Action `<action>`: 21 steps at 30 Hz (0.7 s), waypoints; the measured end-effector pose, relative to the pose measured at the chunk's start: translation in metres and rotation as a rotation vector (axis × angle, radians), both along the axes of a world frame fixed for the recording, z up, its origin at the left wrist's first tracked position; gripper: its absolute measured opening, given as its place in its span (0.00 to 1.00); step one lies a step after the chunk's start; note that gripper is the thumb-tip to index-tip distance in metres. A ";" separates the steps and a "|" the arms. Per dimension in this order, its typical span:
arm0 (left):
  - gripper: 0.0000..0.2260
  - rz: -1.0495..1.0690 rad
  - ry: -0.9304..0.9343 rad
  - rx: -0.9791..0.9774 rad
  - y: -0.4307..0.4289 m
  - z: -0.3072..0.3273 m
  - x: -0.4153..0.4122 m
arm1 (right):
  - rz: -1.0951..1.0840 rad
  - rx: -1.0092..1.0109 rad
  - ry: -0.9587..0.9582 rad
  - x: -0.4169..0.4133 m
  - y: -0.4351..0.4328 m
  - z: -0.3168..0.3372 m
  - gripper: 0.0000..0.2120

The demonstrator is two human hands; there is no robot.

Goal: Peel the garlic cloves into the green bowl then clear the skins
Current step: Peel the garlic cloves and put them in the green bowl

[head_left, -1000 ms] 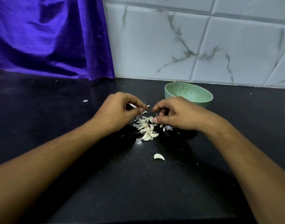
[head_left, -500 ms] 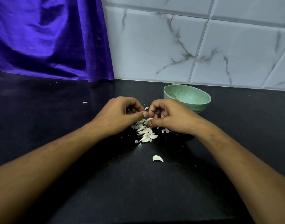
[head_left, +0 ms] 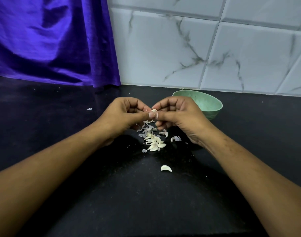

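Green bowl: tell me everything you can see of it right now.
The green bowl is round, pale mint with faint speckles, matte like plastic, with ridges low on its outer wall. It stands upright on the black counter close to the tiled wall, behind the right hand, which hides its near-left side; contact cannot be judged. The inner wall in view shows no cloves; its floor is hidden.

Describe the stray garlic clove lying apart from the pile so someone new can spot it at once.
On the black speckled counter, find the heap of pale garlic cloves and papery skins near the middle. Nearer the camera than that heap lies one small white crescent-shaped clove. It alone lies by itself, touching nothing.
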State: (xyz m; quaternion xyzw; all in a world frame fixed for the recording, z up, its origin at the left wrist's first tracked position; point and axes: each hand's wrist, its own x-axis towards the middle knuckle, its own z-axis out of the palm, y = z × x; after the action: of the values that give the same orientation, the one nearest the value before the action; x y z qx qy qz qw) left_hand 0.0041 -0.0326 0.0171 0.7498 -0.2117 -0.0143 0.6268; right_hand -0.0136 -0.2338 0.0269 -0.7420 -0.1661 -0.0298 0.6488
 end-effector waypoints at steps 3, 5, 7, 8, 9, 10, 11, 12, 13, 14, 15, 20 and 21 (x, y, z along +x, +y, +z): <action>0.12 0.013 -0.028 -0.041 -0.001 0.000 0.000 | 0.015 0.104 0.050 -0.002 0.002 0.000 0.06; 0.09 0.021 -0.033 -0.083 -0.002 0.001 0.000 | 0.025 0.185 0.087 -0.003 0.002 0.001 0.06; 0.06 0.028 -0.025 -0.119 -0.003 0.001 -0.001 | 0.036 0.238 0.110 -0.003 0.002 0.002 0.06; 0.05 0.029 -0.018 -0.129 -0.004 0.002 -0.001 | 0.041 0.250 0.117 -0.003 0.002 0.002 0.06; 0.05 0.026 -0.007 -0.137 -0.004 0.002 -0.001 | 0.045 0.256 0.120 -0.003 0.002 0.002 0.05; 0.05 0.022 0.007 -0.143 -0.004 0.001 -0.001 | 0.049 0.256 0.119 -0.003 0.002 0.002 0.05; 0.06 0.016 0.023 -0.144 -0.004 0.001 -0.001 | 0.052 0.252 0.114 -0.003 0.003 0.002 0.05; 0.07 0.011 0.037 -0.135 -0.004 0.000 -0.001 | 0.053 0.243 0.106 -0.003 0.003 0.002 0.05; 0.08 0.008 0.044 -0.118 -0.005 0.000 -0.001 | 0.049 0.230 0.097 -0.003 0.002 0.002 0.05; 0.09 0.007 0.047 -0.100 -0.005 -0.001 -0.001 | 0.043 0.214 0.088 -0.003 0.001 0.002 0.05; 0.08 0.007 0.048 -0.087 -0.004 -0.001 0.000 | 0.032 0.195 0.075 -0.002 0.001 0.002 0.05; 0.06 0.023 -0.002 -0.013 -0.002 -0.002 0.000 | -0.059 0.134 0.013 0.001 -0.004 0.003 0.07; 0.07 0.020 -0.015 0.009 -0.002 -0.002 0.000 | -0.065 0.128 0.012 0.002 -0.004 0.003 0.07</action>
State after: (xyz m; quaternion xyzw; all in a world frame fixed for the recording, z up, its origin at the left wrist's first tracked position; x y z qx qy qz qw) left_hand 0.0039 -0.0347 0.0150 0.7548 -0.2087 -0.0033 0.6219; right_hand -0.0120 -0.2381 0.0301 -0.7043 -0.1357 -0.0570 0.6945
